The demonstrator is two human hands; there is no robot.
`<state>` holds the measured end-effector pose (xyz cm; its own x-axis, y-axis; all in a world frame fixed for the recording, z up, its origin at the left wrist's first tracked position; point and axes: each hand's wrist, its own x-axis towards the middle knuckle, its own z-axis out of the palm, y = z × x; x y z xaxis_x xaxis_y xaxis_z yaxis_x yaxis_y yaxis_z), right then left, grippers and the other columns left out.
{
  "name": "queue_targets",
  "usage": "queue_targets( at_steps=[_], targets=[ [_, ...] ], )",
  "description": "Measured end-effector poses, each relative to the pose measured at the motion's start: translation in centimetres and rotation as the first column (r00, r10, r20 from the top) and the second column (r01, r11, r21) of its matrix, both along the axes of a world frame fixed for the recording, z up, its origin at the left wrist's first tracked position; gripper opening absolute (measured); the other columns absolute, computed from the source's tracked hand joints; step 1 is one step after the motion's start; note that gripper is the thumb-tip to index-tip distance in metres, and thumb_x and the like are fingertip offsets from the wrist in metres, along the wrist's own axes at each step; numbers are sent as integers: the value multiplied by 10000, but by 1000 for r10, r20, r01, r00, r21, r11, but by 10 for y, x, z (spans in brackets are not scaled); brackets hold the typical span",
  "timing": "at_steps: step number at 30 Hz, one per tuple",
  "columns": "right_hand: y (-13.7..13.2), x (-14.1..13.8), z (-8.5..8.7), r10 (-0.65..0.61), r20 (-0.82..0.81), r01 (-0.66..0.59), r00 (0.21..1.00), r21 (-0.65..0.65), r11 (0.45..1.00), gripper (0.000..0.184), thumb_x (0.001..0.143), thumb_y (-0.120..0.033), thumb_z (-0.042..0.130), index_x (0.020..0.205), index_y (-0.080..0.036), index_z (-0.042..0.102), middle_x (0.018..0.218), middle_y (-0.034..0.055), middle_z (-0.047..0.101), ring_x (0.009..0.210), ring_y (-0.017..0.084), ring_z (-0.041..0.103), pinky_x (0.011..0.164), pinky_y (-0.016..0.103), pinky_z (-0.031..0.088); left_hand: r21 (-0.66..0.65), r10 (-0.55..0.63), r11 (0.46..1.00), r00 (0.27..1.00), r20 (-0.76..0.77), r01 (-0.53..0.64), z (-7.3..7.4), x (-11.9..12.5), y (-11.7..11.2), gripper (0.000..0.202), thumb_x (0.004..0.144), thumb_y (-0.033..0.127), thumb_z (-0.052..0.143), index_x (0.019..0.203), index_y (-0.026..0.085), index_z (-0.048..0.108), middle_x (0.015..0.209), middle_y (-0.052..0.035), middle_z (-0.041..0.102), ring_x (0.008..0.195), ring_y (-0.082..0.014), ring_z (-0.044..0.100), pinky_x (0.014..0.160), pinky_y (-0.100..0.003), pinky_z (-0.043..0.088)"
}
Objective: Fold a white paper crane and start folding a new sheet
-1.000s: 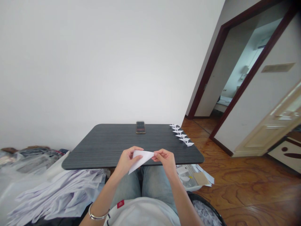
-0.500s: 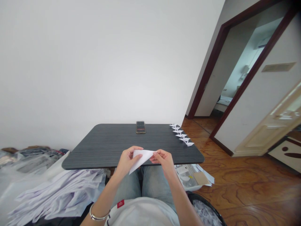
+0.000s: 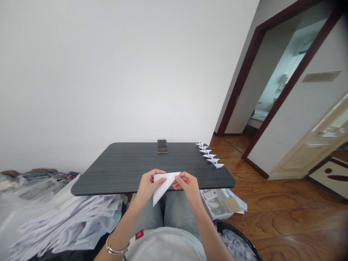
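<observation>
A white sheet of paper (image 3: 162, 185), folded into a long triangle with its tip pointing down, is held over the near edge of a dark grey table (image 3: 130, 166). My left hand (image 3: 147, 185) pinches its upper left corner, thumb on top. My right hand (image 3: 187, 185) pinches the upper right part, fingers curled over the fold. Both hands hover just above my lap.
A phone (image 3: 162, 146) stands at the table's far edge. A row of several small white folded paper figures (image 3: 210, 155) lines the right edge. Loose white sheets (image 3: 67, 224) pile at the left, a tray of papers (image 3: 223, 204) and a black bin (image 3: 239, 246) at the right.
My right hand has slid a little left along the paper's top edge, and the triangle's tip now points more steeply down. The left hand has barely moved.
</observation>
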<state>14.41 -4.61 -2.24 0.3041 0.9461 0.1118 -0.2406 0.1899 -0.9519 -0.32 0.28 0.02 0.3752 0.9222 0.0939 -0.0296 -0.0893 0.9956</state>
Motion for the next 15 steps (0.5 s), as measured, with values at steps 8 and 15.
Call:
queue_targets(
  at_steps=[8,15],
  targets=[
    [-2,-19,-6,300,105,-289,948,-109,951,270,627,-371,687,723,-128,615,613,15,651,501,108,596,453,181,453,-22,144,990,976,162,-143,-4,5,-2,296,579,280,709,803,118,602,696,-14,620,545,-99,516,495,-195,381],
    [-1,-18,-12,246,110,-243,963,-44,969,214,673,-347,649,678,-142,589,565,-12,627,484,98,541,457,185,408,22,148,987,958,247,-158,-7,5,-1,250,609,228,695,797,133,559,702,1,598,625,-100,544,554,-182,412]
  ],
)
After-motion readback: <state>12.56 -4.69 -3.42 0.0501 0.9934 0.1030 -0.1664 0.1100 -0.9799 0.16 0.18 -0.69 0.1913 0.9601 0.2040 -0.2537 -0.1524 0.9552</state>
